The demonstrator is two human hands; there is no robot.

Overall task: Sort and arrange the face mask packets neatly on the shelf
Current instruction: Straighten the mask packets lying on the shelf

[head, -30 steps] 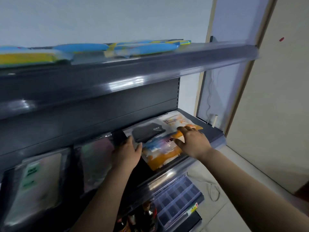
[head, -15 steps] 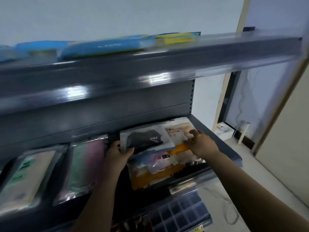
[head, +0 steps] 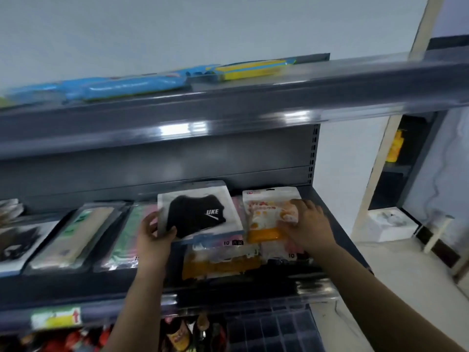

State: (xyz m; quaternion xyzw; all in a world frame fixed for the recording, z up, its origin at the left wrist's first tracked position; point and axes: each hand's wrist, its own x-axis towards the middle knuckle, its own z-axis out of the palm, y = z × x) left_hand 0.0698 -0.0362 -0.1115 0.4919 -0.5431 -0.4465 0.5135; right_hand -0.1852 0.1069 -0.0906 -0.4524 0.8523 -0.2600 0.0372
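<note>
Hands first: my left hand [head: 152, 233] grips the lower left corner of the black-mask packet [head: 199, 213], thumb on its face and fingers behind its edge, holding it tilted up above the packets lying under it. My right hand [head: 308, 226] lies palm down with fingers spread and fairly straight on the orange-and-white packet [head: 266, 214], pressing it against the shelf [head: 337, 224] near the right end. The two packets sit just beside each other, the black one to the left. Under and in front of them lie more packets: a pink one marked 10 [head: 228, 241] peeking out below the black-mask packet, and an orange packet [head: 220, 262] lying crosswise toward the front lip. To the left along the same shelf runs a row of packets set side by side: a pink-and-green one [head: 127, 237] next to my left wrist, a beige-and-green one [head: 78, 235] beyond it, then a white packet with a dark mask [head: 17, 245] at the frame's edge. Above, the upper shelf [head: 228, 107] carries blue packets [head: 121, 87] and a yellow-and-blue one [head: 251, 68]. Below the front rail, bottles [head: 177, 336] and a compartment tray [head: 274, 329] show, blurred.
</note>
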